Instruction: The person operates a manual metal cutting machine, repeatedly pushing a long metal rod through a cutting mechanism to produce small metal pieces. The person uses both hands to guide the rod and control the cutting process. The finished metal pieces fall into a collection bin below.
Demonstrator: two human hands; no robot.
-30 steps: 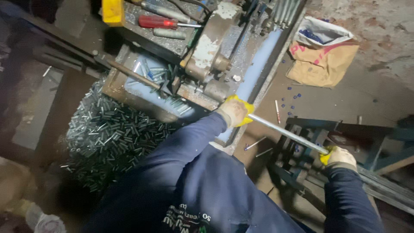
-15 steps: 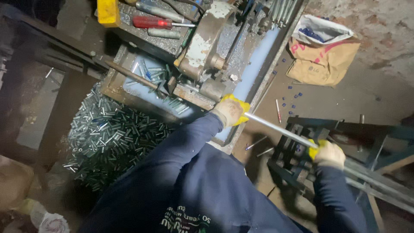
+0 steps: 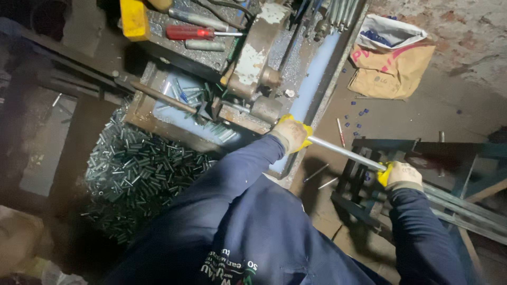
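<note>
left hand (image 3: 291,134) fingers clamped on long shiny steel rod (image 3: 343,152) | right hand (image 3: 401,174) fingers clamped on rod's other end | rusty cutting machine (image 3: 253,58) just beyond left fingers

Metalworking workshop: a worn cutting machine (image 3: 253,68), a heap of cut metal tube pieces (image 3: 142,174) below it, a red-handled screwdriver (image 3: 193,32), steel rods (image 3: 465,203), bare concrete floor (image 3: 465,100).

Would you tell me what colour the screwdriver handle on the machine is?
Red; the screwdriver shows best in the head view.
</note>
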